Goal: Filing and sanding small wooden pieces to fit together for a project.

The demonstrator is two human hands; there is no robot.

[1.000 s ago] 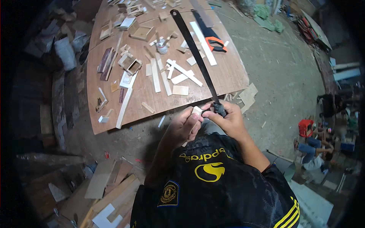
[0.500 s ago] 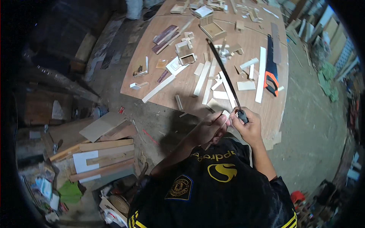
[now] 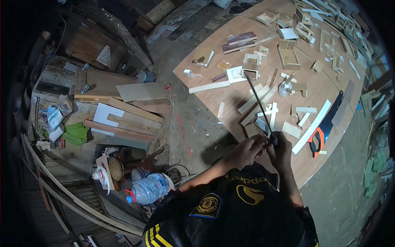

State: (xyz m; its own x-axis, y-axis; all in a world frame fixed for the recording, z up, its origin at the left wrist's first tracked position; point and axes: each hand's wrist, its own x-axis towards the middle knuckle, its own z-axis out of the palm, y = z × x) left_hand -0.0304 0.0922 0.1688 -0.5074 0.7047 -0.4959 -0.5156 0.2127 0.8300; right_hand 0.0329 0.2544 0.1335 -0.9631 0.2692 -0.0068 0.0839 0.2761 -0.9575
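In the head view, your left hand (image 3: 248, 150) is closed on a pale wooden piece (image 3: 267, 135), mostly hidden by your fingers, in front of your chest by the near edge of the table (image 3: 321, 88). Your right hand (image 3: 280, 151) wraps the dark handle (image 3: 275, 141) of a long, narrow blade (image 3: 258, 102), pointing out over the tabletop. Pinch the piece firmly, hold the blade's angle steady, and keep your left fingertips clear of its edge.
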